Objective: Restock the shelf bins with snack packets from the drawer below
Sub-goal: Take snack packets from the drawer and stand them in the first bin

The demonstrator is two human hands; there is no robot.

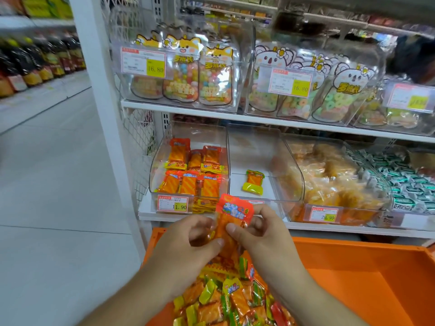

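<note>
Pale tiled floor, white shelving upright, perhaps sauce bottles on blurred far shelves.

Shelf bins clear hard plastic, glossy, lots of glare. Snack packet in hands shiny orange film, crinkly. Packets in drawer same glossy wrap; drawer itself matt orange plastic, smooth. Price tags look like paper behind clear sleeves. Shelf board smooth white, looks painted metal. Wire mesh white-coated at left edge of shelf.
</note>
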